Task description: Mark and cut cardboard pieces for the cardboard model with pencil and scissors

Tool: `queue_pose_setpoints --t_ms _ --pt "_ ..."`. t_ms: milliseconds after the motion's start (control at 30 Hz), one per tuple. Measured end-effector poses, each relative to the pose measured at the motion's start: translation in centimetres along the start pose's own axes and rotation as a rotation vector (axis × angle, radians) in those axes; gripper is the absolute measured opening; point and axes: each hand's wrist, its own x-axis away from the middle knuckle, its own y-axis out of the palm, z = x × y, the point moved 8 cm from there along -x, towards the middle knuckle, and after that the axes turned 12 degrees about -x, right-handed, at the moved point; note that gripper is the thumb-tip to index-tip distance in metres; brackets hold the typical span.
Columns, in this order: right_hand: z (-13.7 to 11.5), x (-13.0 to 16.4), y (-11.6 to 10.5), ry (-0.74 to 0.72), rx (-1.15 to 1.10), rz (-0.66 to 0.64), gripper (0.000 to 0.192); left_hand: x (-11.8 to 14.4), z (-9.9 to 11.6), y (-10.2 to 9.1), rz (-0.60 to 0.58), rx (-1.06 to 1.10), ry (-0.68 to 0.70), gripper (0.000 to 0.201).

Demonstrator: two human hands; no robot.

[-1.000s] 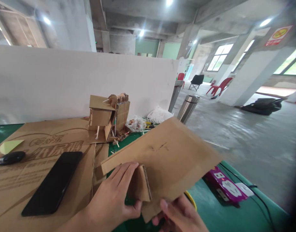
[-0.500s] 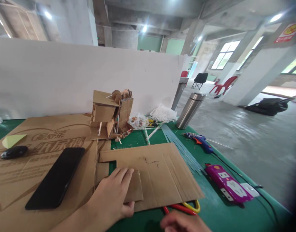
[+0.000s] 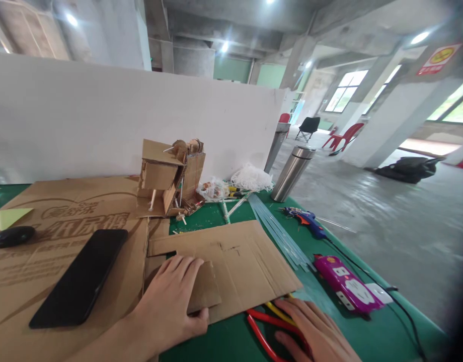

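My left hand (image 3: 176, 296) lies with its fingers stretched out on a small cardboard piece (image 3: 206, 286), thumb along its near edge. That piece rests on a larger cardboard sheet (image 3: 250, 261) with a notch cut in its left side and dark pen marks. At the sheet's near edge, my right hand (image 3: 310, 327) reaches over a red-handled tool (image 3: 259, 334) and a yellow handle (image 3: 279, 312), thumb and fingers apart around them. The sheet and my hand hide the rest of these tools, so their kind does not show.
A black phone (image 3: 80, 276) lies on printed cardboard (image 3: 12, 296) at left. Behind stands a cardboard model (image 3: 171, 176). Glue sticks (image 3: 279, 234), a glue gun (image 3: 307, 219), a purple power strip (image 3: 348, 284) and a steel flask (image 3: 294, 173) stand or lie to the right.
My right hand has moved up and forward from the bottom edge onto the red and yellow handles. More of the red handles shows. My left hand has stayed on the small piece.
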Motion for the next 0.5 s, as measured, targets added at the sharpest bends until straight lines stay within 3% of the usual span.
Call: queue_pose_setpoints --t_ms 167,400,500 --pt "-0.1 -0.8 0.1 0.035 -0.097 -0.064 0.034 0.2 -0.2 0.5 0.06 0.016 0.01 0.064" --pt "1.4 1.5 0.0 0.036 -0.097 0.101 0.029 1.1 -0.2 0.1 0.082 0.202 0.058 0.071" --pt "1.2 1.8 -0.5 0.013 -0.06 0.181 0.03 1.2 0.3 0.4 0.025 0.299 0.127 0.084"
